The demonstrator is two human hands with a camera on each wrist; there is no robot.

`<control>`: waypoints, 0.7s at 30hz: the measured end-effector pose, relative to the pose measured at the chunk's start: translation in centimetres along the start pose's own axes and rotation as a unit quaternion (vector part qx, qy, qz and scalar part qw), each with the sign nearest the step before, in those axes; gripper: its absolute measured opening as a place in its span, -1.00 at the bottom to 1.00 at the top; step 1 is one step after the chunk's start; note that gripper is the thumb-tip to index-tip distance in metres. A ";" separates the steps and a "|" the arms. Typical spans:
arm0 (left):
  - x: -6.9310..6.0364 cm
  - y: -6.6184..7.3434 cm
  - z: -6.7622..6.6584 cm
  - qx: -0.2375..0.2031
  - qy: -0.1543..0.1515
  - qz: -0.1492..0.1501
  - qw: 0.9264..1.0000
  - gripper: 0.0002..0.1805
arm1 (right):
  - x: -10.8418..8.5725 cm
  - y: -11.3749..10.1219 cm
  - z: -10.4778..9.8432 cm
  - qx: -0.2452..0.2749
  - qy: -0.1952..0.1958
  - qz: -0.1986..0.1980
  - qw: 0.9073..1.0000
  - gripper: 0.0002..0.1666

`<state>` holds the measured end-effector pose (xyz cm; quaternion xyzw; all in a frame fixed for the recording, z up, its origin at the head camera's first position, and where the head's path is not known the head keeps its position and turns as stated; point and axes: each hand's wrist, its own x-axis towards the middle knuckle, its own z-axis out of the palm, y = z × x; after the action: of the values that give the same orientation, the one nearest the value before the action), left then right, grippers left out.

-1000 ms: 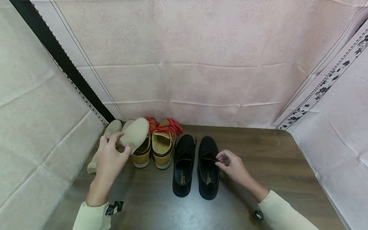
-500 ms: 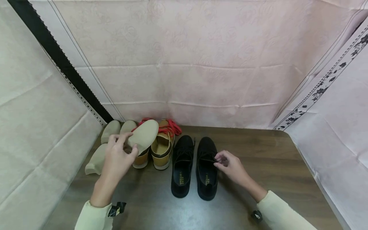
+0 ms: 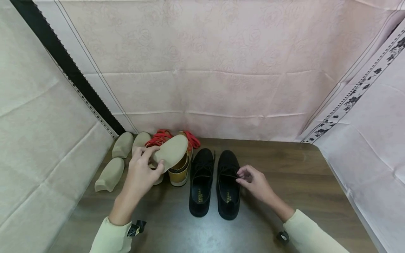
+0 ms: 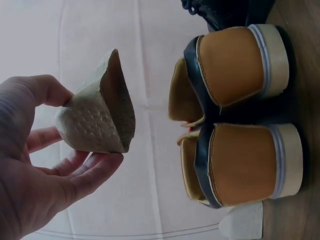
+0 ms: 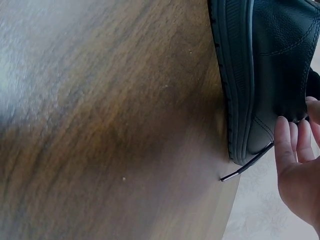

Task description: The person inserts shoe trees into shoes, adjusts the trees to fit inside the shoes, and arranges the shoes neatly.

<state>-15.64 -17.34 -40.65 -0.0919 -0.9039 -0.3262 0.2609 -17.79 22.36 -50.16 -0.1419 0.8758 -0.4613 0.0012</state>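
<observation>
Between thumb and fingers, my left hand [image 3: 140,177] [image 4: 42,182] holds a beige moulded shoe insert [image 3: 173,151] [image 4: 92,120]. In the head view it overlaps the tan shoes [image 3: 179,177] [image 4: 240,160], which have red laces [image 3: 159,137]; the left wrist view shows a gap between insert and shoes. My right hand [image 3: 255,184] [image 5: 300,172] touches the outer side of the right black shoe [image 3: 228,175] [image 5: 280,65] near its laces, fingers loosely bent. Whether it grips a lace, I cannot tell. A second black shoe [image 3: 201,179] stands alongside.
Several more beige inserts [image 3: 110,174] lie at the left end of the wooden table [image 3: 177,225]. Pale patterned cloth [image 3: 205,88] hangs behind the table and along both sides. One black lace end [image 5: 232,176] trails beside the right black shoe.
My left hand has moved right with the insert, from above the other inserts to in front of the tan shoes. My right hand stays at the black shoe.
</observation>
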 end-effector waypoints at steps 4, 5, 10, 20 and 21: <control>0.0 0.5 0.5 -0.004 -0.007 0.016 1.000 -0.55 | 0.0 0.0 0.0 0.003 0.000 0.004 1.000 -0.75; -0.1 0.6 0.6 -0.006 -0.009 0.022 1.000 -0.55 | 0.0 0.0 0.0 0.004 0.000 0.005 1.000 -0.75; -0.3 1.6 1.1 -0.010 -0.012 0.052 0.999 -0.55 | -0.1 0.0 0.0 0.006 0.000 0.009 1.000 -0.75; -0.5 3.1 1.7 -0.015 -0.049 0.057 0.997 -0.56 | -0.1 0.0 0.0 0.003 0.002 0.013 1.000 -0.74; -0.5 3.3 1.7 -0.017 -0.052 0.059 0.997 -0.56 | 0.0 0.0 0.0 0.002 0.003 0.011 1.000 -0.75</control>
<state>-14.81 -13.71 -40.29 -0.1660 -0.9036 -0.3206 0.2305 -17.74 22.35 -50.16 -0.1304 0.8764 -0.4635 0.0041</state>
